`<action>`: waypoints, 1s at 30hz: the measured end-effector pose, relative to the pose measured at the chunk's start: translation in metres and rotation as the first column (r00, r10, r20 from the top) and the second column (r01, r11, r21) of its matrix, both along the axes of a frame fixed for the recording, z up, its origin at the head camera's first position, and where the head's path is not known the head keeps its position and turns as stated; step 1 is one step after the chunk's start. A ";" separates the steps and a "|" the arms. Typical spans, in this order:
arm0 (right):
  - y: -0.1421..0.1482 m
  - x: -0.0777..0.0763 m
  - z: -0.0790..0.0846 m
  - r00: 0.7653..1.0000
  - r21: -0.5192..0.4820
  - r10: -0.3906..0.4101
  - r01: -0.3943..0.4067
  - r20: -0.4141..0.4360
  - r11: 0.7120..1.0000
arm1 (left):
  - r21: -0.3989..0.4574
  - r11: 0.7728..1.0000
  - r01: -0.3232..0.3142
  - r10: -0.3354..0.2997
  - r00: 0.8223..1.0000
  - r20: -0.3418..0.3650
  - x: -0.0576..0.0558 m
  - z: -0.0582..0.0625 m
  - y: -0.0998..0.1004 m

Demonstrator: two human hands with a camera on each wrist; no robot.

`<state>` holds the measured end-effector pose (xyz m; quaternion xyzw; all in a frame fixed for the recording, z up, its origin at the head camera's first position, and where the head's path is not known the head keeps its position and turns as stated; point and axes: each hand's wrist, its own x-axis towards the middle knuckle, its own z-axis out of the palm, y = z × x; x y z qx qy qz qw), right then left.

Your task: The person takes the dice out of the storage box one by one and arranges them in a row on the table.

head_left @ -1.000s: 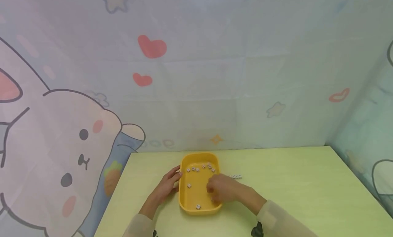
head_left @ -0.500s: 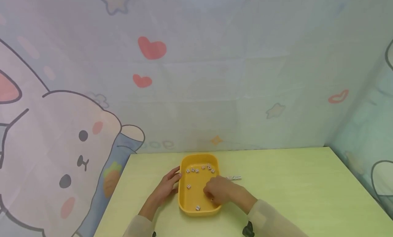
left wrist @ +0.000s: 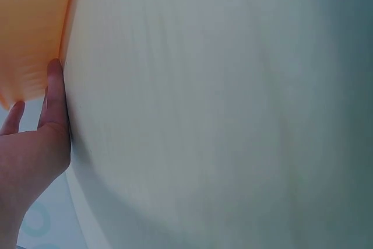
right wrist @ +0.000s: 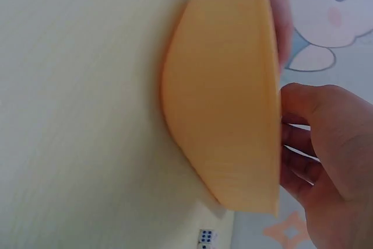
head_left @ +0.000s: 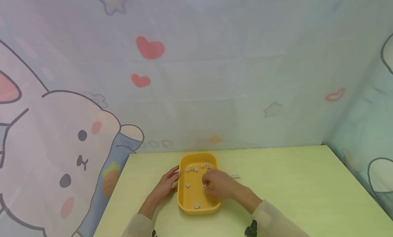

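Observation:
A yellow tray [head_left: 193, 196] with raised walls rests on the table, several white dice scattered on its floor. My left hand [head_left: 165, 185] lies against the tray's left wall with its fingers extended; in the left wrist view, fingertips [left wrist: 54, 71] touch the wall near the tabletop. Inside the tray's right half, my right hand [head_left: 219, 184] pinches a die [head_left: 205, 185] between thumb and fingers. In the right wrist view the tray wall hides those fingertips. Among the loose dice, one [head_left: 197, 206] sits near the front wall and another [head_left: 188, 185] near the left.
A short row of dice [head_left: 235, 176] stands on the table just right of the tray, partly behind my right hand. The pale green table [head_left: 291, 189] extends to the right. A printed cloth backdrop [head_left: 199, 76] rises along the table's back edge.
My right hand dipped toward the tray's front right, then rose slightly, with a die now showing at its fingertips. My left hand has stayed at the tray's left wall.

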<state>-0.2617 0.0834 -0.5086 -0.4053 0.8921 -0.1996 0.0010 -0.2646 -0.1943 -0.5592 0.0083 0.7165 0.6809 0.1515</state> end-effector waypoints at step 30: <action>0.131 -0.045 -0.033 0.950 -0.215 -0.285 0.307 0.131 0.927 | 0.020 1.000 -0.007 0.007 1.000 -0.012 -0.003 0.001 0.003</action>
